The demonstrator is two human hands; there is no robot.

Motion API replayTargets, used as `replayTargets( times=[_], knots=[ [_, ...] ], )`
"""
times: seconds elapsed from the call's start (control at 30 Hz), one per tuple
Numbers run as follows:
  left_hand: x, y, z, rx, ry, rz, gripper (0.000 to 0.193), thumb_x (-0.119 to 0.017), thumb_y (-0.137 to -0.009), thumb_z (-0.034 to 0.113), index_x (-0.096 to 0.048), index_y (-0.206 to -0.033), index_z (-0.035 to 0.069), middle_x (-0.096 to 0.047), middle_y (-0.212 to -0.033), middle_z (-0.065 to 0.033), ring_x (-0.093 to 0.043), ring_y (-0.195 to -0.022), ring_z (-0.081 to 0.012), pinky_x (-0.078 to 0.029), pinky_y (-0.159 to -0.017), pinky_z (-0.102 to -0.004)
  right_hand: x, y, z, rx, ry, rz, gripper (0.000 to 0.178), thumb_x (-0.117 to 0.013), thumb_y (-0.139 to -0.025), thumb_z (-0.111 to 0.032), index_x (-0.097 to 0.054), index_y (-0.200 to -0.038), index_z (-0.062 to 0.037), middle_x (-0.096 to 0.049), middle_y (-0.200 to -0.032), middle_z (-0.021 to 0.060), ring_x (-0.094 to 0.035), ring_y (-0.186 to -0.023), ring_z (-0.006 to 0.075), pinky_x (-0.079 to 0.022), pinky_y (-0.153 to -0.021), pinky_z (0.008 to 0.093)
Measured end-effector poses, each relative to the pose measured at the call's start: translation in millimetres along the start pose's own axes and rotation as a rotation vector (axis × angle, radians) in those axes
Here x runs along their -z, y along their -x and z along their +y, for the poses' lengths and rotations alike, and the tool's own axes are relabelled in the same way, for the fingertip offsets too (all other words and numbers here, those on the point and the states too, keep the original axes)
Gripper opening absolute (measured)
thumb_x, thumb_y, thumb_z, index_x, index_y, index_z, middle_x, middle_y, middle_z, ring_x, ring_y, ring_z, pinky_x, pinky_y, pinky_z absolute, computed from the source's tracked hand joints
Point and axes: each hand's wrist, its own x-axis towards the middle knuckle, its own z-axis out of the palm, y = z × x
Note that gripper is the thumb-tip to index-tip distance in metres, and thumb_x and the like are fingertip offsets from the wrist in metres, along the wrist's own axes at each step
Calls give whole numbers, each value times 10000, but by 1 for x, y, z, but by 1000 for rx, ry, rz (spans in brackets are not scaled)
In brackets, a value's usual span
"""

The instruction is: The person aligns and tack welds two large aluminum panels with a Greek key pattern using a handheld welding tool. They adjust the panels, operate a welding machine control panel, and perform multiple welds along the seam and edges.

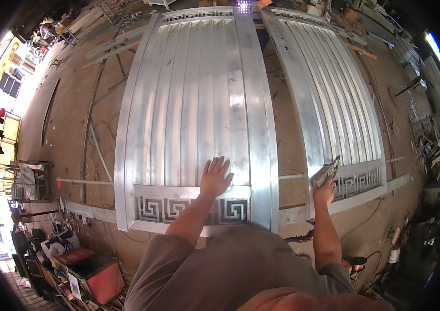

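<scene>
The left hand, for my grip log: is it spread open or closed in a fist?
Spread open: the left hand shows its back, fingers extended, seemingly resting on the slatted metal panel.

The left hand (216, 177) lies on the slats (191, 119) near the close end of a panel (264, 155), whose fretwork band (150, 209) sits just behind that hand, partly beneath the forearm (191, 215). To the hand's right, past a strip of floor (289, 147), lies a second panel (307, 155). Over its near end is the right hand (324, 193), gripping a handheld tool (323, 177). A box (105, 282) stands left of and behind the left hand.
</scene>
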Motion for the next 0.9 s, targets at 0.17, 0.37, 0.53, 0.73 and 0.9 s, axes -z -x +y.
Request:
replayTargets(
  times=[0.17,0.37,0.53,0.73,0.9],
  knots=[
    [-3,0,-1,-19,0,41,579,-657,-1038,449,-616,-1520,132,-532,-1629,-140,-462,-1531,-343,-296,-1319,-548,-1,1,0,20,-18,33,833,-794,-887,-345,-399,-1587,-125,-559,-1574,209,-669,-1257,486,-580,-992,570],
    [-7,1,-2,-7,-13,30,581,-643,-1041,439,-597,-1542,147,-520,-1640,-125,-452,-1541,-325,-279,-1331,-533,1,1,-2,2,-1,14,841,-794,-889,-351,-401,-1601,-136,-546,-1603,198,-665,-1269,484,-579,-998,564],
    [-8,1,-3,-19,-19,42,580,-655,-1038,431,-600,-1536,139,-526,-1634,-134,-463,-1531,-332,-290,-1324,-543,5,2,-3,-1,-24,4,850,-786,-895,-361,-395,-1614,-135,-536,-1614,193,-664,-1276,479,-576,-999,572],
    [-8,0,-4,-33,-23,44,579,-673,-1034,425,-604,-1527,129,-537,-1625,-144,-478,-1519,-344,-306,-1316,-550,8,4,-6,4,-89,28,752,-779,-860,-271,-450,-1516,-106,-524,-1612,200,-651,-1280,491,-581,-997,588],
    [-10,1,-4,-41,-49,55,583,-688,-1025,417,-605,-1523,127,-543,-1616,-146,-491,-1503,-346,-320,-1307,-558,12,3,-9,-21,-57,-19,786,-786,-882,-338,-436,-1549,-113,-517,-1623,203,-649,-1300,482,-579,-1016,581]
  ],
)
